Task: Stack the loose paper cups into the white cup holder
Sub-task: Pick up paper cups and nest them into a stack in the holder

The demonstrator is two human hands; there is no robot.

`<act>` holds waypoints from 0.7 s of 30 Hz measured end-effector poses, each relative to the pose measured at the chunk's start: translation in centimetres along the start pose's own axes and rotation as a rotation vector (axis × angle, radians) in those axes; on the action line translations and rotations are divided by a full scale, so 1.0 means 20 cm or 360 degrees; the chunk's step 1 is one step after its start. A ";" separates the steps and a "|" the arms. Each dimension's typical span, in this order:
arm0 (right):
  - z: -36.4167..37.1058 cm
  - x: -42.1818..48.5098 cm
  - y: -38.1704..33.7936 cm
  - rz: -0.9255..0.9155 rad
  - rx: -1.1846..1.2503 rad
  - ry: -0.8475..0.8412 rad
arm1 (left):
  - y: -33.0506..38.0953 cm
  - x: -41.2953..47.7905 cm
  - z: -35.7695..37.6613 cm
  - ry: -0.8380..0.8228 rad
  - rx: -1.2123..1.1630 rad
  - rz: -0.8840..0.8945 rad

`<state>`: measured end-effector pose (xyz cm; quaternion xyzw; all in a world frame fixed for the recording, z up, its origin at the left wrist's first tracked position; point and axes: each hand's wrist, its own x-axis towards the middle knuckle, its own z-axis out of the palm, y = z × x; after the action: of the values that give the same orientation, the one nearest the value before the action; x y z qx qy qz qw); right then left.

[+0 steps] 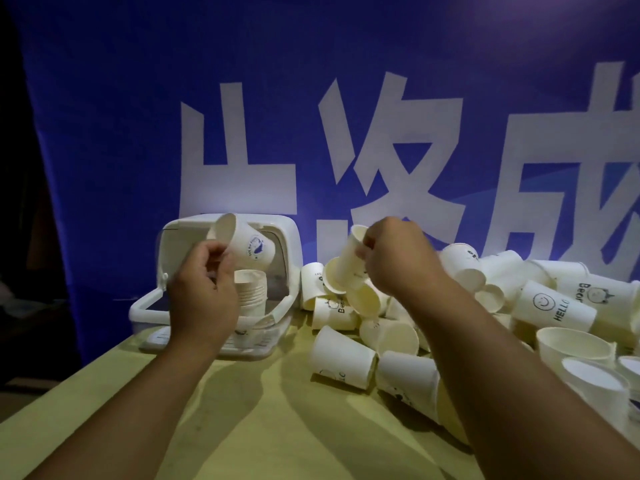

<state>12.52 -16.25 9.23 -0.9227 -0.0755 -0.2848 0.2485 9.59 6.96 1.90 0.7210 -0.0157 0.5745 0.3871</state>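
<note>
The white cup holder [287, 244] stands at the table's back left with its lid raised. Inside it stands a stack of nested paper cups [250, 292]. My left hand [204, 292] is in front of the holder and pinches a paper cup with a blue print [247, 245] by its rim, tilted above the stack. My right hand [394, 258] grips another white paper cup [349, 261] over the heap of loose cups [433, 306] on the right.
The yellow table [270, 427] runs toward me. The holder's base tray [145, 306] juts forward at the left, near the table's edge. A blue banner with large white characters [346, 133] hangs right behind everything. Loose cups reach the right edge of view.
</note>
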 end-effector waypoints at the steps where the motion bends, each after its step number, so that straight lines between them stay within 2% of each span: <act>1: 0.03 -0.01 -0.02 -0.0038 0.0066 -0.0007 | -0.04 0.02 -0.01 -0.0019 0.0094 0.0077; 4: 0.11 -0.04 -0.06 -0.0144 0.0237 -0.0020 | -0.16 0.05 -0.02 -0.0158 0.0320 0.0216; 10: 0.20 -0.05 -0.17 -0.0247 0.0564 0.0198 | -0.26 0.09 0.00 -0.0398 0.0680 0.0339; 14: 0.26 -0.01 -0.26 -0.0243 0.0687 0.0184 | -0.26 0.08 0.02 -0.0622 0.0912 0.0228; 16: 0.30 0.00 -0.29 -0.0229 0.0717 0.0168 | -0.28 0.06 0.02 -0.0768 0.0910 0.0090; 18: 0.34 0.00 -0.30 -0.0261 0.0695 0.0142 | -0.29 0.04 0.03 -0.0909 0.0731 -0.0054; 21: 0.37 -0.03 -0.31 -0.0394 0.0641 0.0132 | -0.27 0.03 0.04 -0.0985 0.0571 -0.0110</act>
<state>13.94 -7.19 6.14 -0.8257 -0.2333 -0.3299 0.3937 13.03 10.61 -0.52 0.9174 -0.0066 0.3092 0.2505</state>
